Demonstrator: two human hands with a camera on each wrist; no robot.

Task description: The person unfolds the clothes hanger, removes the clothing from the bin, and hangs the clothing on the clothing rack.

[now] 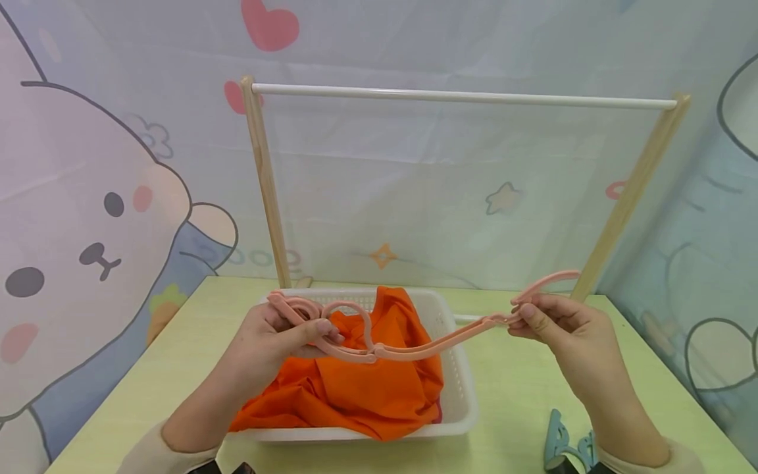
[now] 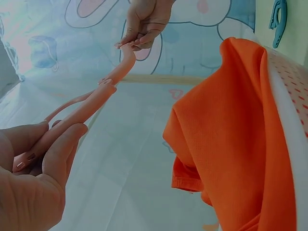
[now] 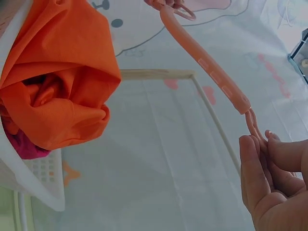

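A pink folding clothes hanger (image 1: 426,350) stretches between both hands, above the basket. My left hand (image 1: 266,345) grips its left end, thumb on top, where looped parts lie folded together. At the other end my right hand (image 1: 562,329) pinches a thin jointed part, and a curved piece rises above those fingers. The right wrist view shows the hanger (image 3: 207,65) running up from the right hand (image 3: 274,178) to the left fingers. Beneath the hanger, an orange garment (image 1: 379,388) lies bunched in a white basket (image 1: 458,395), draped over its front rim.
A rack with wooden posts (image 1: 266,184) and a white rod (image 1: 462,97) stands behind the basket. A teal folding hanger (image 1: 556,434) lies on the light green table (image 1: 509,388) by the right forearm, partly covered. Printed cloth hangs behind and at the sides.
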